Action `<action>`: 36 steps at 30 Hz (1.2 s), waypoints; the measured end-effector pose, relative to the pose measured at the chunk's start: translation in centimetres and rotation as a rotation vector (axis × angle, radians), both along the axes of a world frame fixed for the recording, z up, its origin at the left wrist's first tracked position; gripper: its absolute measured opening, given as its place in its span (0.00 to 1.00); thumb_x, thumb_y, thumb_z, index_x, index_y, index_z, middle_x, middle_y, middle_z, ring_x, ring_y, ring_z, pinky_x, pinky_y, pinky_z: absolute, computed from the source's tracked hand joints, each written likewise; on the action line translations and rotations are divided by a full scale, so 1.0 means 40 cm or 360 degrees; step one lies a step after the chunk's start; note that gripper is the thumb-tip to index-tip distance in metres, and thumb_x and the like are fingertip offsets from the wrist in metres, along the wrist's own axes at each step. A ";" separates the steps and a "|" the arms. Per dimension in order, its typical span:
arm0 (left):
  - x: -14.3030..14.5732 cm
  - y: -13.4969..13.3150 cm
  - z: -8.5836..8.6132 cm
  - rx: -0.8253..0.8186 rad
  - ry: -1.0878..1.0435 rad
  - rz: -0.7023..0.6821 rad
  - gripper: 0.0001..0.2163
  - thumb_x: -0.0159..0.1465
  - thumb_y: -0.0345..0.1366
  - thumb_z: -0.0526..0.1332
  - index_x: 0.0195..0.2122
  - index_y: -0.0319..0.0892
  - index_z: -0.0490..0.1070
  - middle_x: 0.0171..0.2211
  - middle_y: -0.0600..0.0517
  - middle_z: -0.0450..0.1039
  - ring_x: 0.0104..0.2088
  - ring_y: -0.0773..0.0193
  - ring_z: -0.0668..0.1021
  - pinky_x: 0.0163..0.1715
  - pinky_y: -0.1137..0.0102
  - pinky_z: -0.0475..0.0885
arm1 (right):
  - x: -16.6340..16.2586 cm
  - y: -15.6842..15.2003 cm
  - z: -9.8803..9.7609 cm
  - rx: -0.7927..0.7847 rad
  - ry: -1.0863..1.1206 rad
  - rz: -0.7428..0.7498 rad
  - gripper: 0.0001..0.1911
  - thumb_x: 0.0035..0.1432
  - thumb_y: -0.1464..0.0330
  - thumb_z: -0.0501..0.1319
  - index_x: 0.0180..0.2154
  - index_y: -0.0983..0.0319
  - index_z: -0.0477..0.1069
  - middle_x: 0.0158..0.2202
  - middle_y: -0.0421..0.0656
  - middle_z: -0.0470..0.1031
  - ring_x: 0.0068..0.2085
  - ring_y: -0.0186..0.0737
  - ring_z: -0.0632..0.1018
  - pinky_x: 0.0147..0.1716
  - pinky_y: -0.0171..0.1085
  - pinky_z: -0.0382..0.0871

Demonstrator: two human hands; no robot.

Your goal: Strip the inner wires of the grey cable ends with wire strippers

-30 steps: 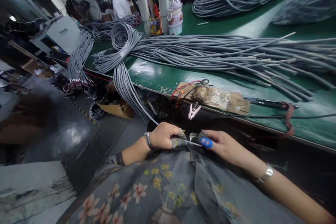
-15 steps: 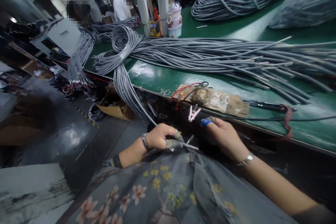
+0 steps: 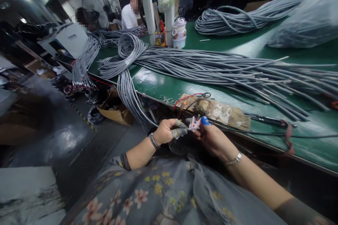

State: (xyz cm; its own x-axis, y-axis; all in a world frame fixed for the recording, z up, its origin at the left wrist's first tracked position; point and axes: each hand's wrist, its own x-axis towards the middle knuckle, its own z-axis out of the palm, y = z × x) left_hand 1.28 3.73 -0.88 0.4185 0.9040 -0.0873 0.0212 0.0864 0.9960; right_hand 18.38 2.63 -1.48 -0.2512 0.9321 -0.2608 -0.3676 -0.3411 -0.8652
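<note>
Left hand (image 3: 166,132) is closed around the end of a grey cable (image 3: 148,119), just below the near edge of the green table (image 3: 163,84). Right hand (image 3: 211,139) is curled, its blue-capped thumb touching a pink clip (image 3: 194,123) at that edge; whether it grips the clip cannot be determined. Cable bundles (image 3: 211,66) lie across the table beyond.

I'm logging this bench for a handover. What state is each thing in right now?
left hand, closed around a gray cable.
right hand, fingers at the pink clip; grip unclear.
cable bundle, lying loose along the green table.
hanging cables, draped over the table edge.
jar, upright, lid on.
cardboard box, open, on the floor.
fan, too blurred to tell whether it is turning.
</note>
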 end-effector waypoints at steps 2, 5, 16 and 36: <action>0.003 0.001 -0.004 -0.0035 -0.0009 -0.0006 0.25 0.43 0.54 0.71 0.28 0.34 0.73 0.19 0.55 0.67 0.18 0.75 0.66 0.20 0.76 0.63 | -0.004 -0.001 0.002 -0.0055 0.0075 -0.0075 0.32 0.37 0.38 0.65 0.21 0.61 0.66 0.16 0.35 0.57 0.20 0.30 0.56 0.18 0.33 0.50; 0.005 0.000 -0.008 -0.0048 0.0021 -0.0032 0.26 0.42 0.54 0.71 0.27 0.34 0.73 0.19 0.55 0.68 0.19 0.75 0.66 0.20 0.76 0.63 | -0.011 -0.002 -0.002 -0.0065 0.0121 -0.0188 0.29 0.36 0.42 0.69 0.21 0.61 0.66 0.18 0.35 0.59 0.20 0.29 0.56 0.18 0.33 0.52; 0.011 -0.001 -0.006 0.0028 0.0117 -0.0124 0.26 0.42 0.57 0.70 0.25 0.34 0.73 0.20 0.53 0.68 0.21 0.73 0.67 0.22 0.76 0.64 | -0.023 -0.005 -0.016 -0.0100 0.0178 -0.0268 0.29 0.37 0.41 0.69 0.22 0.61 0.68 0.20 0.38 0.66 0.21 0.31 0.62 0.18 0.33 0.55; -0.035 -0.040 0.010 0.0170 0.0114 -0.0062 0.23 0.47 0.52 0.70 0.29 0.33 0.77 0.24 0.49 0.74 0.24 0.69 0.72 0.25 0.74 0.69 | 0.006 0.000 -0.007 -0.0126 0.0163 0.0014 0.27 0.40 0.44 0.69 0.25 0.62 0.69 0.18 0.35 0.60 0.18 0.27 0.53 0.14 0.30 0.43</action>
State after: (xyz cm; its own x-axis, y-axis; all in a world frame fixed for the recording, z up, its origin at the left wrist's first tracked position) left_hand -0.13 2.12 -0.48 0.4498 0.8928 -0.0221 0.0938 -0.0226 0.9953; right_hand 18.63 2.64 -1.77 -0.2886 0.9072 -0.3061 -0.4494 -0.4106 -0.7934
